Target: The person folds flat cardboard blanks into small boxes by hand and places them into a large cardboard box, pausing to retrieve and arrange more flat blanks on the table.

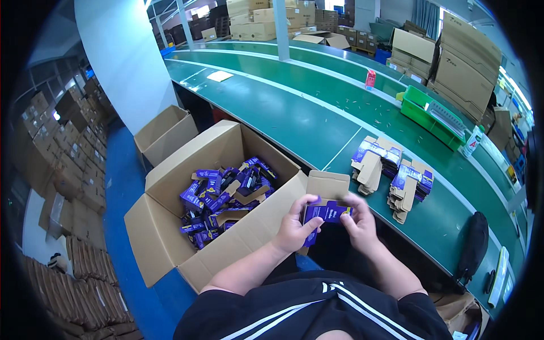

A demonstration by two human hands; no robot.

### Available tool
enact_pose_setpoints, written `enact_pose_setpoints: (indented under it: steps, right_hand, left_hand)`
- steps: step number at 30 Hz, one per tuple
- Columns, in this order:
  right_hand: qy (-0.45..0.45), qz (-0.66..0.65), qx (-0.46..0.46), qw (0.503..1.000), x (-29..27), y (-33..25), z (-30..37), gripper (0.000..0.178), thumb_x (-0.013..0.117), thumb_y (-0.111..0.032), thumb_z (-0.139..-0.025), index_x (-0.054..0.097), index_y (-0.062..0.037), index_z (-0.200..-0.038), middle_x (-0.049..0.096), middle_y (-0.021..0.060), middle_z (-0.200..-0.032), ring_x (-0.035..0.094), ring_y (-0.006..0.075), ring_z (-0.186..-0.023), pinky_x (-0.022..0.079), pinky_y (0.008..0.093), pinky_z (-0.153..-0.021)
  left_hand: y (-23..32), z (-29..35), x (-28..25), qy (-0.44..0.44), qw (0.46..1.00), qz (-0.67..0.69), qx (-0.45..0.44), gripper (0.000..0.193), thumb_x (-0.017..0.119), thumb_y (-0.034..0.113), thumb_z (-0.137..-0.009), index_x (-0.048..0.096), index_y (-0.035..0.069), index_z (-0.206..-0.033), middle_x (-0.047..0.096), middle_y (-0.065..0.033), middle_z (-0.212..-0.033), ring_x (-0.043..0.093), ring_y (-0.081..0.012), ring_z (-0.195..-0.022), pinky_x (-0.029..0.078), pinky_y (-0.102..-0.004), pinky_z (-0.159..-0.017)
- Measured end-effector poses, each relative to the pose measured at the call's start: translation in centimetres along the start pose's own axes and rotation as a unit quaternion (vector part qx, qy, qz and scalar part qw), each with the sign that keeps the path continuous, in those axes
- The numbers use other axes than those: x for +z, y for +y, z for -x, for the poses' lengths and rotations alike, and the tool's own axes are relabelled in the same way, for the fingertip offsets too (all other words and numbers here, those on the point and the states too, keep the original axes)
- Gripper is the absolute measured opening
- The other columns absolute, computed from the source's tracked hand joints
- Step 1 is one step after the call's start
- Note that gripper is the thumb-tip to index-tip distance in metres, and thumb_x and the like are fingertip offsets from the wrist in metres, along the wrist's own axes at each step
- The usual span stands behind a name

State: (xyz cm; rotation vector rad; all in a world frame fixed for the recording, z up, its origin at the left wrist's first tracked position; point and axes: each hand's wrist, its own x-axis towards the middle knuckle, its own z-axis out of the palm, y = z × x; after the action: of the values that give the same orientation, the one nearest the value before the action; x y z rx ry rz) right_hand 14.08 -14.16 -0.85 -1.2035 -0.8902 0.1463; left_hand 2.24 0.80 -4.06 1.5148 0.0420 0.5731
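Between my two hands, in front of my chest, is a small purple carton [330,213] with white print. My left hand [296,225] grips its left side, thumb across the front. At the other end, my right hand [359,222] pinches the carton between thumb and fingers. To the left stands a large open cardboard box [207,265], holding a loose heap of purple cartons [218,198]. On the green bench right of my hands lie two stacks of flattened purple cartons, a farther stack [375,161] and a nearer stack [409,187], their brown inner flaps showing.
A green conveyor bench [272,107] runs along the far side. On it are a green basket [425,113], a white bottle [472,140], a red carton [370,80] and a black folded umbrella [474,243]. Another open cardboard box [165,136] stands beyond the large one.
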Motion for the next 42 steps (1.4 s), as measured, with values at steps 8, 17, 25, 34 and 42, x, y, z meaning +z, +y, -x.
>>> enact_pose_setpoints:
  steps: [8,17,25,34,42]
  right_hand:
    - [-0.075,-0.138,0.156,0.975,-0.5,-0.9,0.2,0.011,0.059,-0.006,-0.090,0.058,-0.0039,-0.101,0.055,0.0163,-0.123,0.057,0.0222,-0.103,0.048,0.0317,-0.089]
    - [-0.165,-0.075,0.256,0.949,-2.1,-0.8,-1.7,0.020,0.056,-0.006,-0.094,0.062,-0.0036,-0.112,0.061,0.0161,-0.114,0.060,0.0187,-0.096,0.050,0.0279,-0.083]
    - [-0.282,0.038,0.117,0.952,-2.6,-0.9,-1.7,0.024,0.058,-0.006,-0.092,0.063,-0.0008,-0.115,0.062,0.0139,-0.113,0.061,0.0214,-0.097,0.050,0.0310,-0.087]
    - [-0.090,0.225,-0.023,0.970,-0.5,-1.5,-0.5,0.024,0.067,-0.003,-0.082,0.068,-0.0025,-0.106,0.065,0.0082,-0.107,0.062,0.0250,-0.093,0.052,0.0317,-0.083]
    - [-0.105,0.338,-0.223,0.908,0.1,-0.3,-0.1,0.024,0.071,-0.003,-0.078,0.068,-0.0026,-0.101,0.066,0.0091,-0.101,0.062,0.0246,-0.092,0.052,0.0329,-0.082]
  left_hand:
    - [2.0,0.6,0.1,0.019,0.983,0.170,-0.067,0.080,0.062,0.006,-0.089,0.011,0.009,-0.151,0.058,-0.0197,-0.108,0.066,-0.0213,-0.075,0.054,-0.0283,-0.069]
    - [2.1,0.4,-1.2,-0.109,0.989,0.072,-0.069,0.081,0.062,0.007,-0.090,0.010,0.012,-0.152,0.059,-0.0200,-0.106,0.065,-0.0202,-0.074,0.054,-0.0264,-0.065]
    - [2.1,0.2,-1.0,-0.116,0.986,0.071,-0.102,0.068,0.057,0.004,-0.091,0.021,0.011,-0.149,0.057,-0.0182,-0.108,0.065,-0.0194,-0.074,0.053,-0.0245,-0.062]
    - [1.6,0.1,-0.2,-0.011,0.991,0.057,-0.118,0.032,0.057,0.008,-0.093,0.049,0.009,-0.124,0.056,-0.0140,-0.106,0.061,-0.0185,-0.075,0.053,-0.0278,-0.069]
    - [1.5,0.4,1.0,0.028,0.991,-0.118,0.058,0.027,0.061,0.011,-0.090,0.054,0.009,-0.115,0.053,-0.0149,-0.109,0.055,-0.0247,-0.091,0.046,-0.0328,-0.082]
